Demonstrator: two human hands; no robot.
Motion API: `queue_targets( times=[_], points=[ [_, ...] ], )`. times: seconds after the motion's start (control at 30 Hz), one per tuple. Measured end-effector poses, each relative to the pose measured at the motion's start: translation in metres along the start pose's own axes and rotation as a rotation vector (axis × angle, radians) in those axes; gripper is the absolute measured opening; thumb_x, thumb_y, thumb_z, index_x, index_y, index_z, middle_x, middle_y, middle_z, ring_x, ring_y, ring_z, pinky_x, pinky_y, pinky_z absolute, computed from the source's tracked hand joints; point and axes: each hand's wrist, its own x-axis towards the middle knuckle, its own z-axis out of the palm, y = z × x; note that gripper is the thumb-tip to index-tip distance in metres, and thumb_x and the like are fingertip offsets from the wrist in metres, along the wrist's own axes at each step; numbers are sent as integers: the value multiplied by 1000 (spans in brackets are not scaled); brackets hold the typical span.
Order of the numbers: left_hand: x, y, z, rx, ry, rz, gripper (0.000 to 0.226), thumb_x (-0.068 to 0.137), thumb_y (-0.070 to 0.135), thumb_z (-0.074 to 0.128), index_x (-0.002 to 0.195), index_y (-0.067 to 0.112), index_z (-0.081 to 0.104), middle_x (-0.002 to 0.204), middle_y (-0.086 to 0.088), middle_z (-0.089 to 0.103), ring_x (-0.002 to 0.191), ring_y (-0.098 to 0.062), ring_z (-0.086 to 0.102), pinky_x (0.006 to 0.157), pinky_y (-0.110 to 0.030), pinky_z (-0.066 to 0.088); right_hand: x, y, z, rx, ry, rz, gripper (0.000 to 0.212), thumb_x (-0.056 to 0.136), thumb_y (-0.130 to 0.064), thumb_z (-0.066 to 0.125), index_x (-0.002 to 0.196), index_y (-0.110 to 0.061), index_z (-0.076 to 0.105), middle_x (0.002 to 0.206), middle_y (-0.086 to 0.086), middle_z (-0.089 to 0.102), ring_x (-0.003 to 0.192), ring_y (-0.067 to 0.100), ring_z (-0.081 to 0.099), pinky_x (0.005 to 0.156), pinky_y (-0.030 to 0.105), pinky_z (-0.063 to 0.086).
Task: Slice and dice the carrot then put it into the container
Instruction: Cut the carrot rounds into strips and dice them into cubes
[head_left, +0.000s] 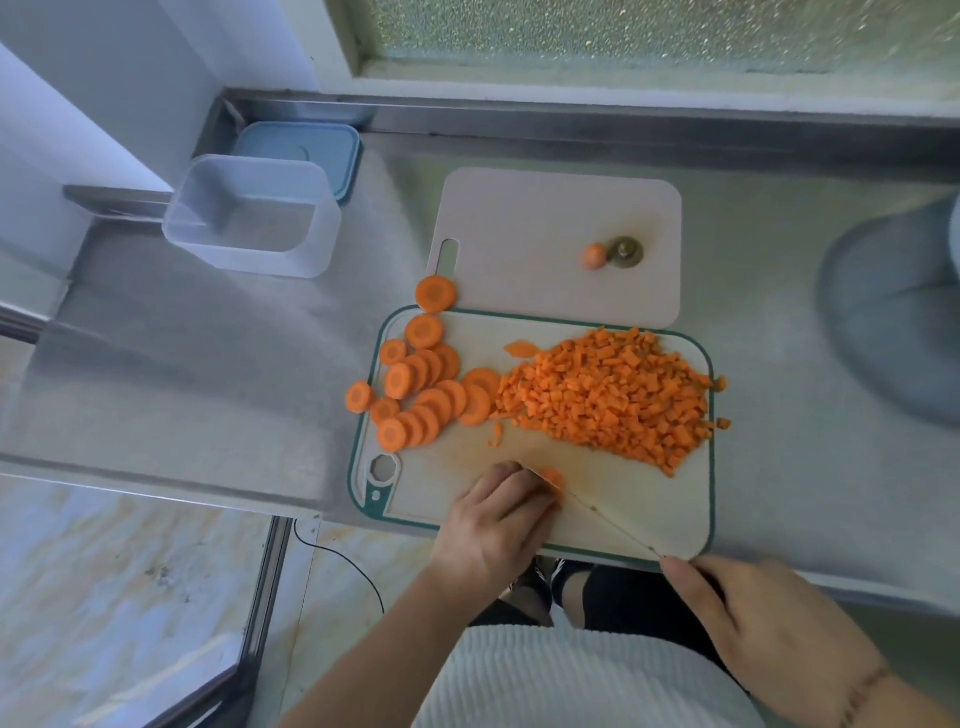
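The green-rimmed cutting board (696, 514) lies on the steel worktop (208, 364) and serves here as the landmark; on its far right part sits a big heap of diced carrot (608, 395), too many cubes to count, with a few of them spilled just past the right rim; on its far left part lie the carrot slices (421, 389), about sixteen rounds overlapping each other, one of them off the left rim on the worktop and one just beyond the far left corner; at the near edge of the board the left hand (498, 525) presses with curled fingers on a small carrot piece (551, 477), and the knife (613, 527), seen only as a thin line, touches this piece; the right hand (769, 629), off the near right corner of the board, grips the knife handle, which is mostly hidden in it; beyond the far edge of the board, touching it, lies a second, plain white board (519, 234) with two carrot ends (615, 254) on it, one orange and one greenish; far to the left of the board stands one clear container (254, 218), nothing in it, and one blue lid (301, 150) lies just behind it; to the right of the board is a round grey shape (893, 312), partly cut by the frame.
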Motion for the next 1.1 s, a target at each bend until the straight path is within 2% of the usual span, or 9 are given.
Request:
queue_targets(
  times=[0.07,0.17,0.3,0.37,0.5,0.63,0.77,0.87,1.1],
  points=[
    [-2,-1,2,-12,6,-1,9,91,11,77,99,7,78,108,-4,72,103,-25,66,91,-32,55,1,-8,-1,-61,-40,21,83,70,-77,-9,80,-29,57,72,-4,64,69,10,61,68,29,52],
    [0,-3,3,-35,1,1,13,90,10,79,102,7,78,111,-4,72,105,-25,67,89,-35,56,12,-24,1,-152,-20,7,77,69,-73,-13,75,-27,48,70,-3,57,68,11,57,67,30,51],
    [1,1,-2,-30,-17,13,9,93,11,75,98,3,76,107,-9,70,102,-28,66,90,-34,55,23,-25,-1,-68,46,-48,73,78,-75,-1,67,-22,48,61,-1,56,59,11,56,59,30,47],
    [-2,2,-3,-27,-12,2,10,92,12,75,95,2,75,105,-12,69,97,-30,64,87,-35,55,18,-18,-2,-42,62,-69,78,80,-75,-3,65,-20,50,58,3,57,57,14,56,56,28,44],
    [-9,2,-2,-14,-5,-15,11,92,11,75,98,2,77,107,-10,71,100,-29,66,88,-37,55,2,-12,-2,-35,17,-35,75,78,-75,1,65,-21,50,61,1,58,61,14,57,60,29,47],
    [-9,2,1,-37,24,-39,10,93,9,74,100,3,77,111,-6,71,104,-27,66,87,-37,56,3,-18,1,-46,-20,-11,75,73,-75,-4,70,-25,52,65,-3,58,64,11,57,62,28,48],
    [-7,3,1,-57,20,-51,10,92,7,75,101,3,78,111,-7,72,107,-27,68,86,-38,57,15,-23,8,-100,-9,-17,76,69,-74,-10,70,-25,48,64,-4,56,62,10,54,53,24,39],
    [-8,2,0,-57,3,-49,11,91,6,76,100,2,78,111,-9,72,106,-28,68,87,-39,57,16,-20,7,-113,35,-29,74,73,-73,-7,69,-24,48,63,-3,55,62,10,55,57,27,43],
    [-14,6,-4,-60,-13,-69,21,91,-5,61,107,-1,75,112,-12,67,100,-33,63,86,-42,53,21,-12,12,178,15,-7,71,79,-75,12,58,-18,49,50,-1,50,49,13,50,54,30,43]
  ],
)
